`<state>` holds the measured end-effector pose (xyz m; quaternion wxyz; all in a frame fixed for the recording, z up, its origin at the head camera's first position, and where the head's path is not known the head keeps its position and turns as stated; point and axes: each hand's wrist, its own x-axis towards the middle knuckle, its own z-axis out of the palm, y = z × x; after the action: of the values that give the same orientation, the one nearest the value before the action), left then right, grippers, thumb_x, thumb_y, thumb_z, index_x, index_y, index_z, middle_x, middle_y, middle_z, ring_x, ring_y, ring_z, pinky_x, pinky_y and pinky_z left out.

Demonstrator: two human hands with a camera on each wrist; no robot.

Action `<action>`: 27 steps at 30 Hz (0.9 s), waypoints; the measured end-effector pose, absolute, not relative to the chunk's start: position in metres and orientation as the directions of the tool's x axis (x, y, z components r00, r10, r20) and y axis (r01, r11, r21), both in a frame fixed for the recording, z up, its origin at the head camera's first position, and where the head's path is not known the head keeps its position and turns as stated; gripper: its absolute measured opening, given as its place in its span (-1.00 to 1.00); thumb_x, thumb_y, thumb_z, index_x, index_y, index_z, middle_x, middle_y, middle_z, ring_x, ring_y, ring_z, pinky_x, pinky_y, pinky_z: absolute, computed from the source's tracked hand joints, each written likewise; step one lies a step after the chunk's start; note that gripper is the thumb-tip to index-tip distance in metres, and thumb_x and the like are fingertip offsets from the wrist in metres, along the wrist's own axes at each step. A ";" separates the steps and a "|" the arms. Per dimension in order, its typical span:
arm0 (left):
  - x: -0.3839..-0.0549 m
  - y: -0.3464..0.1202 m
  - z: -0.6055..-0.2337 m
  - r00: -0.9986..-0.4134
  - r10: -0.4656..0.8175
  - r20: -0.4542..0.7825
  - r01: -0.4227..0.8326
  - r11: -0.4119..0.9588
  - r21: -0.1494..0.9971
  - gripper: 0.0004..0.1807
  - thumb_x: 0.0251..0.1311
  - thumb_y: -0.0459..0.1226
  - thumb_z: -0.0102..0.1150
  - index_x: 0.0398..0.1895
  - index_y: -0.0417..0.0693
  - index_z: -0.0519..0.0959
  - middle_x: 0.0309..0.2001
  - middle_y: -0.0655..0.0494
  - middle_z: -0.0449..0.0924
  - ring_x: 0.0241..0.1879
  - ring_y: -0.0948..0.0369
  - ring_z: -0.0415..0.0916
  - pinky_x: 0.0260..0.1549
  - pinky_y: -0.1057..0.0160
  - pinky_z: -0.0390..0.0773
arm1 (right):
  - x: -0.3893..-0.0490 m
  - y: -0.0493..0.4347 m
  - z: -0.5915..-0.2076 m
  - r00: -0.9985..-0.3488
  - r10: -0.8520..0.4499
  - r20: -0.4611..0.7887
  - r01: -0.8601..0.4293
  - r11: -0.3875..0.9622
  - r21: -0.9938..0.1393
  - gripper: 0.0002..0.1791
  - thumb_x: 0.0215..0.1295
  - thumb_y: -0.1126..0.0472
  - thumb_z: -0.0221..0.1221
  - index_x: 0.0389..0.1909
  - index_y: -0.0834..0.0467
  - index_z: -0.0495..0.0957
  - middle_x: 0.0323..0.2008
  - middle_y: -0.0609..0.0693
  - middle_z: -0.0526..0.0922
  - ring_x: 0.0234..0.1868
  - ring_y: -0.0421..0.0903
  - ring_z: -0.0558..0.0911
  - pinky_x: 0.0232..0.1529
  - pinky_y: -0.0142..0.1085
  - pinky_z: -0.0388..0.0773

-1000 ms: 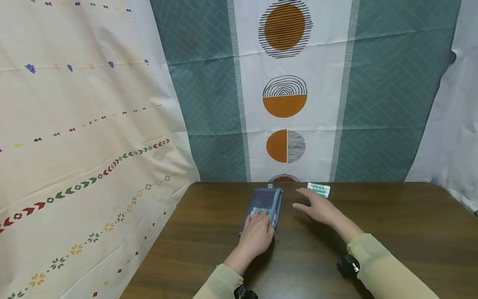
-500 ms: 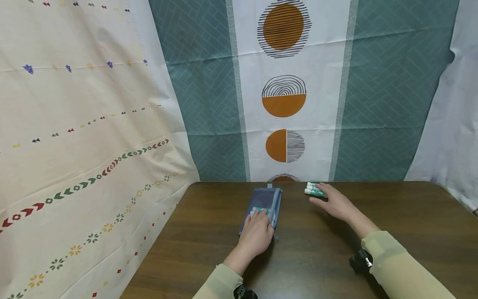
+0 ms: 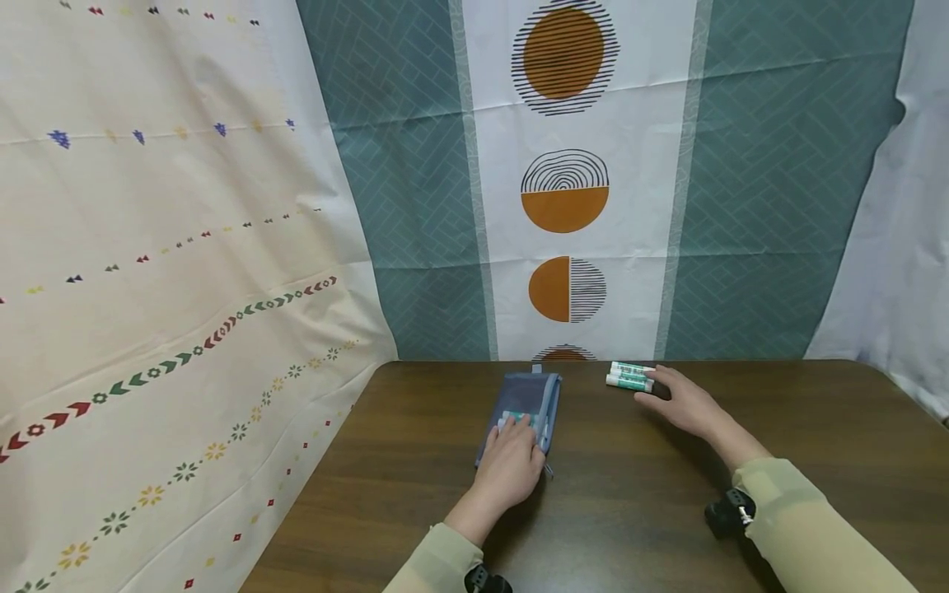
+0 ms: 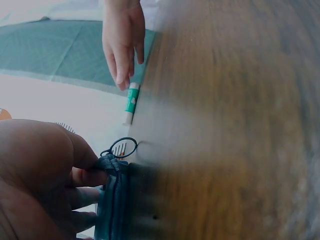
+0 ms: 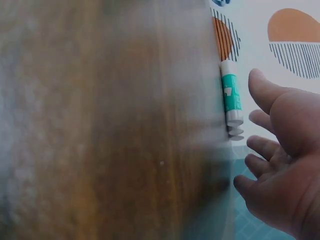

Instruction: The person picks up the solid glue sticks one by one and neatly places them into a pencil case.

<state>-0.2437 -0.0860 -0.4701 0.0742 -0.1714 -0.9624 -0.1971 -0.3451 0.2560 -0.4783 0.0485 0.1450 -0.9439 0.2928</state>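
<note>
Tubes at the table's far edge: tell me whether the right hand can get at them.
Likely yes: the right hand is close beside the tubes, holding nothing, and nothing shows in between.

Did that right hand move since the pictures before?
Yes. In the head view, the right hand has moved to the right, farther from the blue zippered pouch, which stayed put.

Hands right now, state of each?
Left hand: open, resting on the rectangular blue zippered pouch.
Right hand: open, holding nothing, beside the white-and-green cylindrical tubes.
</note>
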 end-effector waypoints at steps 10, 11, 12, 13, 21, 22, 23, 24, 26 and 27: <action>-0.244 -0.086 -0.471 -0.928 0.302 0.219 0.365 0.858 0.361 -0.75 0.59 -0.31 0.12 -0.38 -0.04 0.50 0.53 -0.22 0.50 0.60 -0.23 0.31 0.54 -0.37 0.23 | -0.343 0.259 -0.480 -0.957 -0.243 0.159 -0.290 0.779 -0.556 -0.22 0.59 -0.06 0.32 0.51 0.46 0.41 0.55 0.59 0.26 0.53 0.59 0.29 0.41 0.48 0.32; -0.244 -0.086 -0.471 -0.928 0.302 0.219 0.365 0.858 0.361 -0.75 0.59 -0.31 0.12 -0.37 -0.04 0.51 0.53 -0.22 0.50 0.60 -0.23 0.31 0.54 -0.37 0.23 | -0.343 0.259 -0.480 -0.957 -0.242 0.160 -0.290 0.779 -0.556 -0.23 0.59 -0.04 0.32 0.50 0.46 0.42 0.54 0.59 0.27 0.53 0.59 0.29 0.41 0.48 0.32; -0.244 -0.086 -0.471 -0.928 0.302 0.219 0.365 0.858 0.361 -0.75 0.59 -0.31 0.12 -0.37 -0.04 0.51 0.53 -0.22 0.50 0.60 -0.24 0.31 0.54 -0.37 0.23 | -0.343 0.258 -0.480 -0.957 -0.243 0.160 -0.291 0.779 -0.555 -0.24 0.59 -0.03 0.33 0.49 0.46 0.43 0.54 0.59 0.27 0.52 0.60 0.29 0.40 0.48 0.33; -0.244 -0.086 -0.471 -0.928 0.303 0.218 0.365 0.858 0.361 -0.75 0.59 -0.31 0.12 -0.37 -0.05 0.51 0.53 -0.22 0.50 0.60 -0.24 0.31 0.54 -0.37 0.22 | -0.343 0.258 -0.481 -0.956 -0.243 0.162 -0.292 0.780 -0.554 -0.26 0.59 -0.02 0.33 0.48 0.46 0.44 0.54 0.59 0.28 0.52 0.59 0.30 0.40 0.47 0.33; -0.243 -0.086 -0.471 -0.925 0.305 0.225 0.370 0.856 0.361 -0.74 0.59 -0.32 0.11 -0.38 -0.06 0.51 0.52 -0.24 0.50 0.59 -0.26 0.32 0.54 -0.38 0.23 | -0.346 0.258 -0.483 -0.955 -0.234 0.181 -0.296 0.764 -0.573 -0.46 0.54 0.10 0.37 0.28 0.42 0.55 0.39 0.57 0.45 0.42 0.53 0.43 0.37 0.43 0.39; -0.243 -0.086 -0.471 -0.925 0.305 0.226 0.371 0.856 0.361 -0.74 0.59 -0.32 0.11 -0.38 -0.06 0.51 0.52 -0.24 0.50 0.59 -0.26 0.32 0.53 -0.38 0.23 | -0.346 0.258 -0.483 -0.956 -0.231 0.179 -0.292 0.765 -0.574 -0.48 0.54 0.11 0.37 0.26 0.42 0.56 0.37 0.56 0.47 0.41 0.52 0.44 0.36 0.43 0.39; -0.243 -0.086 -0.471 -0.924 0.306 0.228 0.372 0.856 0.359 -0.74 0.59 -0.32 0.11 -0.39 -0.06 0.50 0.52 -0.24 0.50 0.59 -0.26 0.32 0.53 -0.39 0.24 | -0.347 0.258 -0.482 -0.958 -0.227 0.173 -0.285 0.766 -0.576 -0.50 0.54 0.12 0.36 0.24 0.42 0.56 0.35 0.56 0.48 0.40 0.51 0.45 0.36 0.43 0.40; -0.243 -0.086 -0.471 -0.924 0.306 0.230 0.373 0.856 0.358 -0.74 0.59 -0.33 0.11 -0.39 -0.05 0.50 0.52 -0.24 0.50 0.59 -0.26 0.32 0.53 -0.39 0.24 | -0.347 0.258 -0.482 -0.961 -0.223 0.166 -0.278 0.769 -0.576 -0.51 0.54 0.12 0.36 0.23 0.42 0.55 0.33 0.55 0.49 0.39 0.51 0.46 0.35 0.42 0.40; -0.243 -0.086 -0.471 -0.924 0.306 0.231 0.373 0.856 0.359 -0.73 0.59 -0.33 0.10 -0.40 -0.05 0.49 0.52 -0.24 0.50 0.59 -0.26 0.31 0.53 -0.39 0.23 | -0.347 0.259 -0.481 -0.965 -0.216 0.153 -0.264 0.774 -0.576 -0.54 0.55 0.14 0.35 0.20 0.42 0.55 0.32 0.55 0.49 0.37 0.51 0.46 0.33 0.42 0.41; -0.243 -0.086 -0.471 -0.924 0.306 0.231 0.373 0.855 0.359 -0.73 0.59 -0.33 0.10 -0.41 -0.05 0.48 0.52 -0.24 0.50 0.59 -0.26 0.31 0.53 -0.39 0.23 | -0.347 0.259 -0.480 -0.966 -0.213 0.146 -0.258 0.777 -0.575 -0.55 0.55 0.15 0.35 0.19 0.43 0.55 0.31 0.55 0.49 0.36 0.50 0.47 0.32 0.41 0.42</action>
<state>-0.2430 -0.0856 -0.4710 0.0828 -0.1768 -0.9596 -0.2025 -0.3468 0.2589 -0.4803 0.0365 0.1249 -0.9418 0.3099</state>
